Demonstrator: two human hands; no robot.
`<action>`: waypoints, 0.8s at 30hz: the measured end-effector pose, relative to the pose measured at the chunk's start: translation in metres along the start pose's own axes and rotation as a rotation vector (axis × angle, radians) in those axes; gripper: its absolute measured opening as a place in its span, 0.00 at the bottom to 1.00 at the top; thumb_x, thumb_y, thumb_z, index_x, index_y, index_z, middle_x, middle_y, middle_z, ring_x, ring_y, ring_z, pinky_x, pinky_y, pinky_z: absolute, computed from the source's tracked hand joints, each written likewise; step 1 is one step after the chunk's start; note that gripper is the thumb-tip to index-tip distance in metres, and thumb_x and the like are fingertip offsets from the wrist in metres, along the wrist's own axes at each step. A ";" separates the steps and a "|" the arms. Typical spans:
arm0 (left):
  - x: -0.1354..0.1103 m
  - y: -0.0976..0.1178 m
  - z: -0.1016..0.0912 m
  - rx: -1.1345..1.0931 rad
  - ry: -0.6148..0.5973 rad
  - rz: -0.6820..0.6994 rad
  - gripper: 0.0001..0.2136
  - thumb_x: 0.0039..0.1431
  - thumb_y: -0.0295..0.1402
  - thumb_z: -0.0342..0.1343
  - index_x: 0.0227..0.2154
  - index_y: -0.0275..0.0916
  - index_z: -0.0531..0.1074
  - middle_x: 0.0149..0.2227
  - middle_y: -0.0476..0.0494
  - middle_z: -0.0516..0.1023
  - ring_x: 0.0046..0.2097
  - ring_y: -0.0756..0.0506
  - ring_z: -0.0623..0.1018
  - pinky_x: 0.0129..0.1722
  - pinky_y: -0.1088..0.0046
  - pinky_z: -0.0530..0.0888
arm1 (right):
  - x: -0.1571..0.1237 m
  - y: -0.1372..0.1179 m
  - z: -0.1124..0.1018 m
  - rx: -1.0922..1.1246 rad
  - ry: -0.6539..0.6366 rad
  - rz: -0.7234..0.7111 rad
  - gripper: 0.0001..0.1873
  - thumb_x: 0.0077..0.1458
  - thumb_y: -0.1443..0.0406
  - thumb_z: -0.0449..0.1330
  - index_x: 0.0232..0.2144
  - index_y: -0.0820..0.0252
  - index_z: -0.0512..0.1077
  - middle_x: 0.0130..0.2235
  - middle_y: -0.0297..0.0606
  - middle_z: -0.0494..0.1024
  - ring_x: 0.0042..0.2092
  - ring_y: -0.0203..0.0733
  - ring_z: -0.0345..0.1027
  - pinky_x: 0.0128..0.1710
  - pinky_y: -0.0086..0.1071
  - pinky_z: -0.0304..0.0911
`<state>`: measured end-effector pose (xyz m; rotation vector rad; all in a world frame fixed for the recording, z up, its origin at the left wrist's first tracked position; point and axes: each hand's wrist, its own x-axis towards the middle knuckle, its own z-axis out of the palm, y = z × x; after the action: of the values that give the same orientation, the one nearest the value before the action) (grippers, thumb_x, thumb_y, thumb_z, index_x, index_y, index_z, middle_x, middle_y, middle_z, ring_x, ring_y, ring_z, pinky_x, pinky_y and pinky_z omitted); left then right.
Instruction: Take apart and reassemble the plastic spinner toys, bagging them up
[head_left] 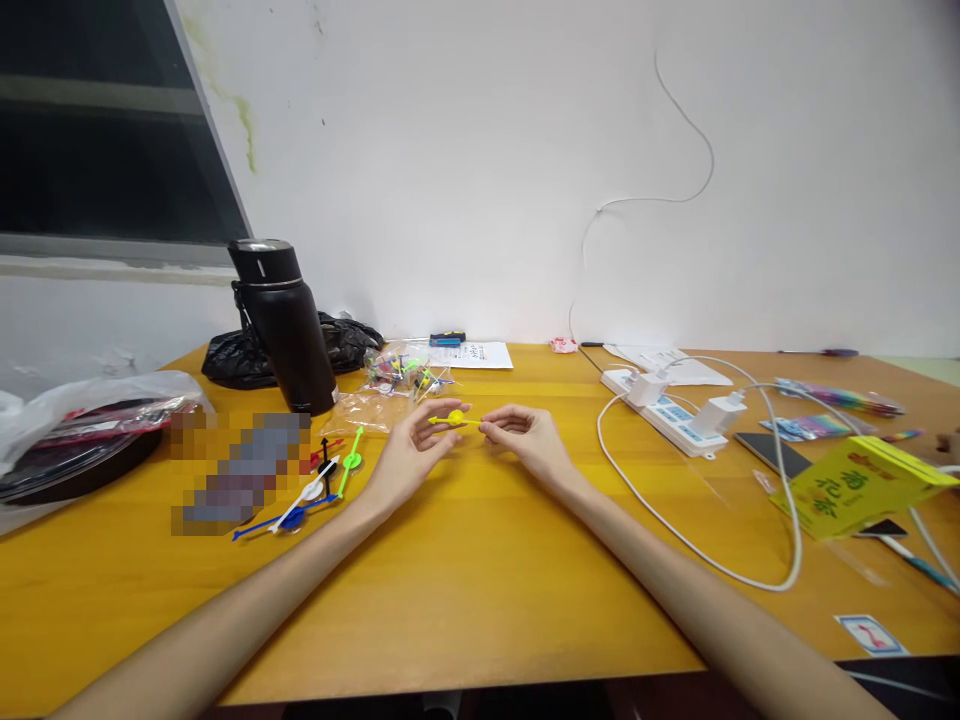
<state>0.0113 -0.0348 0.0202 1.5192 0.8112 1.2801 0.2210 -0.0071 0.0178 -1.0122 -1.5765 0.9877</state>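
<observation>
From where I sit, my left grip (409, 455) and right grip (529, 440) meet at the middle of the bench (480, 580), pinching one pointer piece (454, 419) between them. A packet of parts (397, 375) lies just behind them, and a paper sheet (480, 354) behind that by the wall. Left of the left grip lie loose pointers (315, 490), behind them a flask (289, 330) stands before a bag (232, 360), and a wrapped disc (75, 450) sits far left. To the right, a power strip (660, 410) lies with its cable (675, 530) looping toward me, a phone (772, 452) right of it, and a folded card (855, 485) further right again.
</observation>
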 end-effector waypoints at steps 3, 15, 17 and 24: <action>-0.002 0.002 0.001 0.039 0.000 0.066 0.20 0.61 0.35 0.61 0.56 0.43 0.69 0.60 0.37 0.74 0.61 0.40 0.74 0.56 0.63 0.75 | -0.002 -0.003 0.001 -0.041 0.025 -0.040 0.16 0.49 0.56 0.71 0.34 0.62 0.81 0.34 0.43 0.83 0.34 0.44 0.78 0.39 0.35 0.72; -0.004 0.009 0.000 0.178 0.037 0.145 0.19 0.63 0.37 0.60 0.56 0.42 0.72 0.57 0.38 0.77 0.58 0.40 0.77 0.55 0.62 0.76 | -0.010 -0.013 0.007 -0.151 0.027 -0.128 0.10 0.53 0.59 0.68 0.32 0.60 0.80 0.32 0.40 0.83 0.34 0.42 0.78 0.37 0.33 0.72; -0.004 0.008 -0.001 0.189 0.044 0.135 0.18 0.63 0.36 0.60 0.55 0.42 0.73 0.57 0.39 0.78 0.57 0.41 0.78 0.56 0.62 0.75 | -0.010 -0.011 0.008 -0.165 0.011 -0.136 0.10 0.53 0.59 0.67 0.32 0.60 0.79 0.32 0.39 0.83 0.34 0.41 0.77 0.38 0.33 0.72; -0.001 0.009 -0.006 0.197 0.041 0.088 0.17 0.62 0.35 0.60 0.53 0.41 0.75 0.55 0.40 0.80 0.54 0.41 0.79 0.55 0.62 0.74 | -0.012 -0.008 0.011 -0.177 -0.048 -0.142 0.09 0.55 0.59 0.66 0.33 0.60 0.79 0.33 0.39 0.83 0.35 0.41 0.77 0.38 0.32 0.72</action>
<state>0.0047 -0.0372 0.0284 1.7052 0.9281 1.3313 0.2107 -0.0218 0.0195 -0.9869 -1.7745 0.7905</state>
